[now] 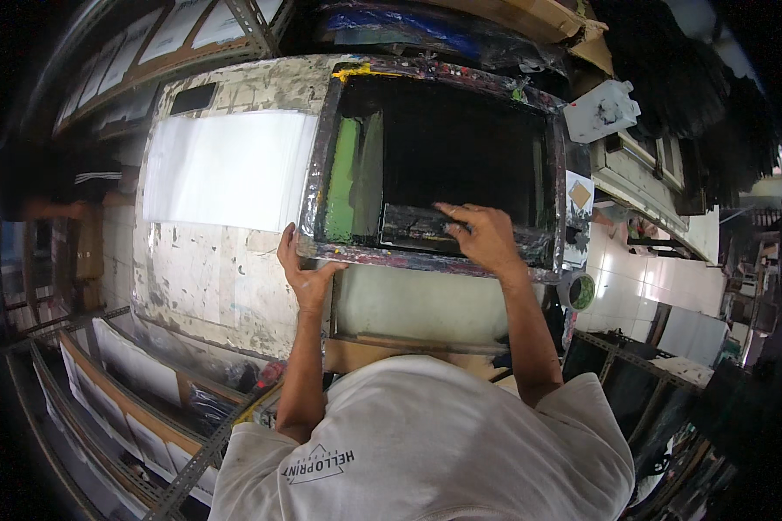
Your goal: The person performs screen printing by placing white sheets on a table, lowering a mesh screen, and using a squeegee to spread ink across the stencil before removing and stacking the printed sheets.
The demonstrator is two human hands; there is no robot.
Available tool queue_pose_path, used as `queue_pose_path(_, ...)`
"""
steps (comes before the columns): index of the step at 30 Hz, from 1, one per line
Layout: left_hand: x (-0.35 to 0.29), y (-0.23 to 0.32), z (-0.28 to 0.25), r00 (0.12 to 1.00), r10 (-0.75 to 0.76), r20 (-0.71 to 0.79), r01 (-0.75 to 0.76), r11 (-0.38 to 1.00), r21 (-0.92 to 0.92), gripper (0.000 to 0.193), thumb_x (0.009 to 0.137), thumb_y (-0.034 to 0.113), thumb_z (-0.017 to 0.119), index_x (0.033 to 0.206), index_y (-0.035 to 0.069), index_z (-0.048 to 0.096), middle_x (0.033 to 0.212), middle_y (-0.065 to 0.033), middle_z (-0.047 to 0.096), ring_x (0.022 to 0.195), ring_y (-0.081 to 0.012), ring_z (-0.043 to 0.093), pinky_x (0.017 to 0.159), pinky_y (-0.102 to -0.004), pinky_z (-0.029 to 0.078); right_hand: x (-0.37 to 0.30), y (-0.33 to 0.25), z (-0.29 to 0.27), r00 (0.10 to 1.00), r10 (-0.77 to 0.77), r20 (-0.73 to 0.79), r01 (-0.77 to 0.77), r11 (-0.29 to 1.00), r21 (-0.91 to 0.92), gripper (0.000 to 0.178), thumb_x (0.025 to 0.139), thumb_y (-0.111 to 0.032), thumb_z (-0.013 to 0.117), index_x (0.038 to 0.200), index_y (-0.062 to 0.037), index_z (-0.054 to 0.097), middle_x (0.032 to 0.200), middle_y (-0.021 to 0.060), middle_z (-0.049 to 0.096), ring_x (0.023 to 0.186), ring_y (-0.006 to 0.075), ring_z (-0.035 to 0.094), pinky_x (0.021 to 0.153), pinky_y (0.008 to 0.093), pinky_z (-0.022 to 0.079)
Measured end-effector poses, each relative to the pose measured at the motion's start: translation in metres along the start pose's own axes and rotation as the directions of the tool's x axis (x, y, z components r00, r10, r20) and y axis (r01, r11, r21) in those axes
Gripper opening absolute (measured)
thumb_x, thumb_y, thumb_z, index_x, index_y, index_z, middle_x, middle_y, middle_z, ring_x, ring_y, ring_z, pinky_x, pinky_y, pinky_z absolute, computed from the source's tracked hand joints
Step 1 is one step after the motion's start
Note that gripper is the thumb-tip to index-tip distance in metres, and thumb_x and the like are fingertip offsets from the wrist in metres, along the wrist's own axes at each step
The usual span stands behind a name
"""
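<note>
A screen printing frame with an ink-smeared rim lies on a paint-worn table, its mesh mostly black with a green strip on the left. My left hand grips the near left corner of the frame, thumb along the near rim and fingers up the left side. Inside the frame, close to its near edge, lies a dark, ink-stained squeegee. My right hand holds the squeegee's right part from above, some fingers stretched over it; its palm side is hidden. Left of the frame is a white sheet.
The worn table reaches left and toward me. A stained white plastic container stands off the far right corner, and a roll of tape off the near right. Racks with boards stand at the lower left. Another person's arm shows at far left.
</note>
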State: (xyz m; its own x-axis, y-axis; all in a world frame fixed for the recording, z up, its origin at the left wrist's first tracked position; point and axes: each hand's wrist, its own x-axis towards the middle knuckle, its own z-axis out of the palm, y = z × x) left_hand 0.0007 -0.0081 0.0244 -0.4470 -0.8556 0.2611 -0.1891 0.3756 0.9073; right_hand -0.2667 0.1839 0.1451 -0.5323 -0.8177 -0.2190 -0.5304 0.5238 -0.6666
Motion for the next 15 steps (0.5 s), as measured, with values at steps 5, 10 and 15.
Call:
queue_pose_path(5,-0.003,-0.011,-0.002,0.994,0.101,0.040,-0.108,0.943,0.314,0.098,0.050,0.031,0.098,0.134,0.003,0.056,0.153,-0.0207,0.038,0.139,-0.0383,0.037,0.113,-0.0494,0.037,0.001,0.025,0.041,0.987,-0.138,-0.079,0.098,0.918,-0.384,0.078,0.068,-0.010,0.082,0.142,-0.0186,0.056,0.116,0.0104,0.056,0.112,0.0259,0.047,0.098,0.0475,0.028)
queue_pose_path(10,-0.006,-0.011,-0.004,0.996,0.084,0.004,-0.082,0.963,0.258,0.100,0.050,0.042,0.095,0.133,0.000,0.058,0.154,-0.0198,0.033,0.139,-0.0378,0.032,0.112,-0.0499,0.036,0.070,0.041,0.022,0.934,-0.264,-0.241,0.151,0.903,-0.403,0.076,0.064,-0.013,0.081,0.137,-0.0168,0.060,0.115,0.0121,0.056,0.112,0.0281,0.048,0.098,0.0477,0.029)
queue_pose_path(15,-0.008,-0.003,-0.006,1.000,0.002,0.020,-0.006,0.975,0.221,0.100,0.052,0.042,0.094,0.137,0.005,0.056,0.155,-0.0199,0.031,0.141,-0.0384,0.031,0.113,-0.0505,0.035,0.166,0.069,-0.014,0.898,-0.296,-0.325,0.115,0.872,-0.475,0.081,0.061,-0.015,0.083,0.138,-0.0195,0.060,0.125,0.0120,0.057,0.120,0.0280,0.049,0.101,0.0477,0.028)
